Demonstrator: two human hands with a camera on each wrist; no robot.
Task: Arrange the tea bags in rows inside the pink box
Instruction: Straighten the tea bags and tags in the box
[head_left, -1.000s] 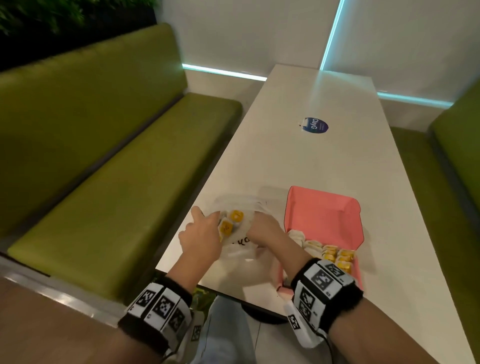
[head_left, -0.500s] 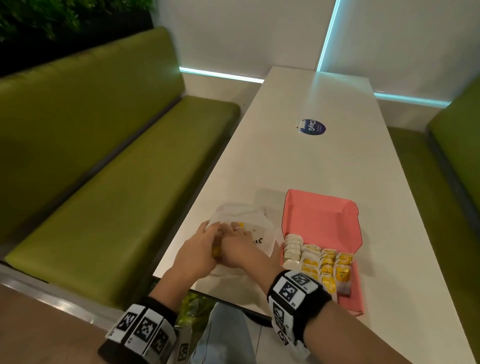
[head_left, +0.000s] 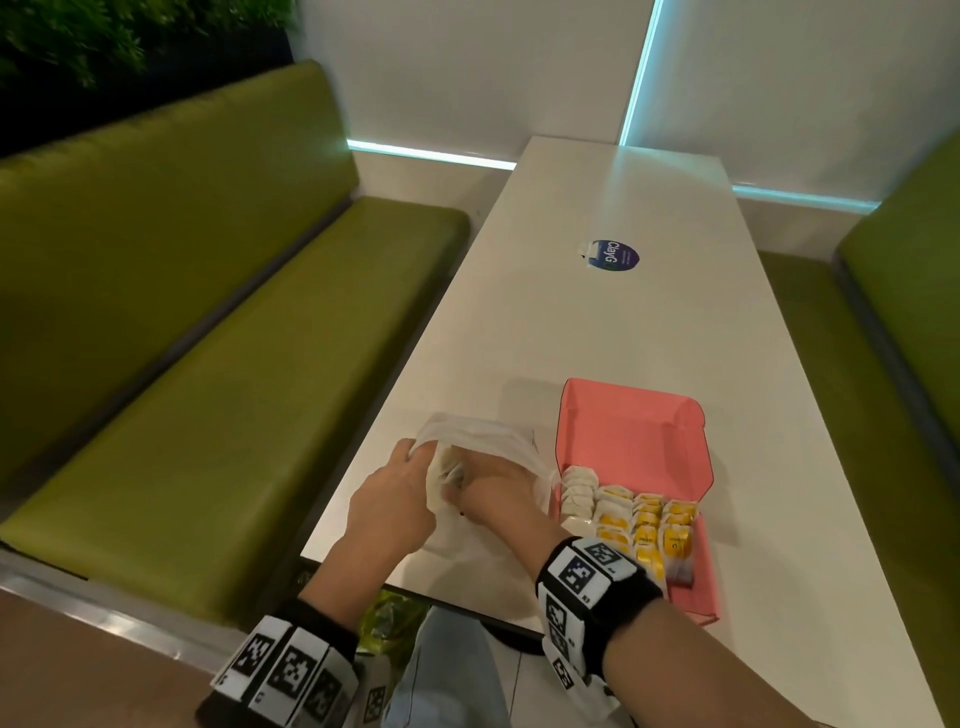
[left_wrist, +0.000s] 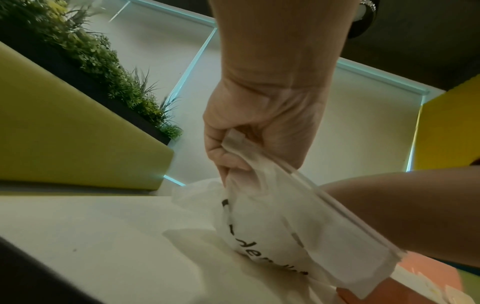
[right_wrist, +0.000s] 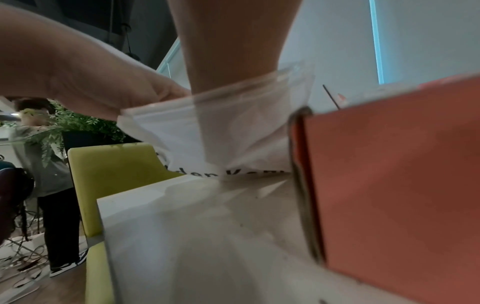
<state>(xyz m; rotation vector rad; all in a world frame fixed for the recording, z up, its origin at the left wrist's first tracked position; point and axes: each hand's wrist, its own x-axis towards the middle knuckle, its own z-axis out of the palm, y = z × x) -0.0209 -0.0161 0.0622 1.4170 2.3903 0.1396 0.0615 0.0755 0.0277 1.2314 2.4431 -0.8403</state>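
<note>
I am at the fetch step: my right hand (head_left: 493, 491) is inside the bag (head_left: 483, 441), reaching for more tea bags. My left hand (left_wrist: 249, 131) pinches the bag's mouth, fingers curled tight on the plastic rim and lifting it off the table (head_left: 597, 322). Whether the right fingers are spread or closed on anything, I cannot tell; the plastic hides them in every view.

The box (head_left: 634, 431) sits just right of the bag, lid raised. Tea bags (head_left: 628, 519) stand in four rows at its near end; the far part of the floor is bare. I judge the task well along but unfinished.

Next move, as I judge it: grip a sachet, withdraw the right hand without dragging the bag, and set the sachet at the far end of a row, standing like the others. The left hand should hold the mouth open meanwhile.

View differences: the head view alone shows the rows and the free space. The left wrist view shows the pinch clearly, and black lettering on the bag. The right wrist view shows my forearm passing through the bag's mouth, the box wall (right_wrist: 389, 174) close beside, and a person (right_wrist: 44, 148) standing beyond a green seat (right_wrist: 111, 162).
</note>
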